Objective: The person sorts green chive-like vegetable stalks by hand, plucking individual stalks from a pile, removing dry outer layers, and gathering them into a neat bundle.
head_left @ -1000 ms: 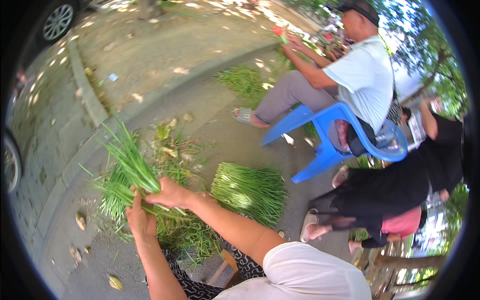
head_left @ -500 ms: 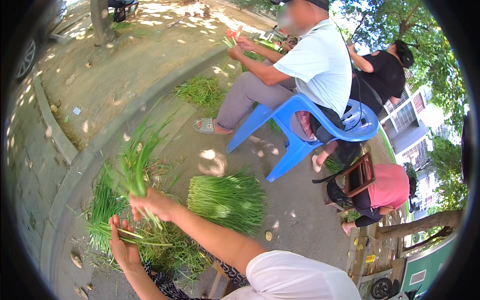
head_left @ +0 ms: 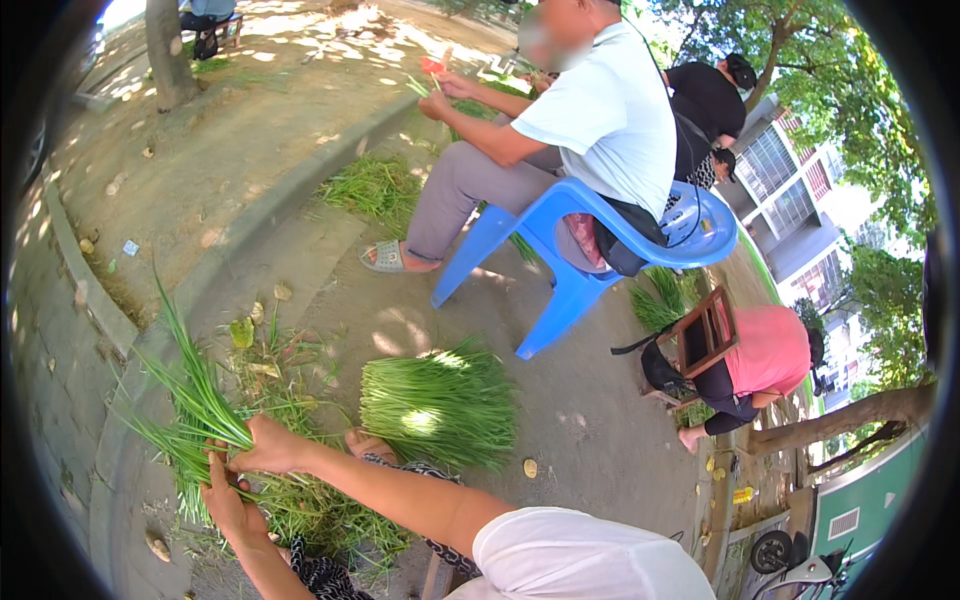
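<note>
My right hand (head_left: 268, 447) is closed round the lower end of a bunch of garlic chives (head_left: 200, 392), whose long green leaves point up and to the left. My left hand (head_left: 232, 508) meets it just below, its fingers curled at the stem ends with several more stalks spreading left. Where the hands touch, the stems are partly hidden. Loose chives (head_left: 192, 490) lie on the ground behind my left hand. Below my right forearm is a heap of tangled trimmings (head_left: 330, 515). A neat stack of chives (head_left: 440, 408) lies beyond that forearm.
Ahead, a person in a light shirt (head_left: 620, 110) sits on a blue plastic chair (head_left: 560, 250), holding stalks. A person in pink (head_left: 765, 350) bends beside a wooden chair (head_left: 705, 335) at right. A curb (head_left: 250, 200) curves along the left. More greens (head_left: 375, 188) lie near it.
My right hand has lowered its bunch to the left hand, and the leaves now lean further left. The left fingers have curled in. The whole view has shifted slightly.
</note>
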`<state>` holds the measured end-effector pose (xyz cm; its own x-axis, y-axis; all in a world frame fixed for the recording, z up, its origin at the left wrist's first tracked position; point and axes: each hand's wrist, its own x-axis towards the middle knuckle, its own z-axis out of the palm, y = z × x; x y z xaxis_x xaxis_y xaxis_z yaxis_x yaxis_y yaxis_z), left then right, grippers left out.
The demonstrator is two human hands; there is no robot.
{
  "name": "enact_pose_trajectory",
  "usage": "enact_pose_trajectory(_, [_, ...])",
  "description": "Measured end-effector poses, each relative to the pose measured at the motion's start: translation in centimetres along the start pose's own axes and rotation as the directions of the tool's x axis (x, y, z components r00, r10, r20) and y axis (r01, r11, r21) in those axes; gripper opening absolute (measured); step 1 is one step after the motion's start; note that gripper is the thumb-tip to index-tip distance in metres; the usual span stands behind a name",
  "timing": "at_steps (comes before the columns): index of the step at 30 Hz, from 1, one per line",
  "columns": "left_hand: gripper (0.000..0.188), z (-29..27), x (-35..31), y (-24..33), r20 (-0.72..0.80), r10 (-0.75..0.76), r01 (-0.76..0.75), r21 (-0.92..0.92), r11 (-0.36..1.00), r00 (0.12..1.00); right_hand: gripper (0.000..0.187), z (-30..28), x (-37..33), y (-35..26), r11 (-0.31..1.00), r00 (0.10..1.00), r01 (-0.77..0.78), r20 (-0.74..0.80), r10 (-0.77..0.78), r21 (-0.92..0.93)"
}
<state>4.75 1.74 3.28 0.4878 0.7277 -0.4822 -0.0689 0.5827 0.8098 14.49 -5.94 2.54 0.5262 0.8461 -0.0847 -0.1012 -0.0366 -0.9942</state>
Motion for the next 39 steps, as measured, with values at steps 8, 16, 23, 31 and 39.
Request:
enact_pose_trajectory(8, [0.024,-2.5,2.9,-1.5,0.073,-0.08,0.083,-0.034,0.996,0.994,0.016,1.1,-0.2,-0.1,0.937,0.953,-0.301,0.084,0.291,0.174])
enact_pose_trajectory(16, [0.036,-5.5,5.0,-1.5,0.16,-0.064,0.114,-0.332,0.936,0.985,0.022,-2.1,0.3,-1.0,0.843,0.955,-0.123,-0.168,0.244,0.524])
enact_pose_trajectory(23, [0.028,-4.0,1.9,1.7,0.144,-0.065,0.096,-0.226,0.969,0.987,0.027,-5.0,1.8,1.2,0.676,0.91,-0.12,-0.192,0.368,0.727])
enact_pose_trajectory(31, [0.022,-2.9,1.7,0.4,0.152,-0.237,0.263,-0.188,0.946,0.96,0.023,0.4,1.0,0.6,0.826,0.904,-0.388,-0.008,0.428,0.41])
enact_pose_trajectory(39, [0.029,-2.8,0.8,0.8,0.088,-0.191,0.199,-0.096,0.975,0.978,0.029,1.9,0.3,0.4,0.817,0.89,-0.456,0.168,0.424,0.353])
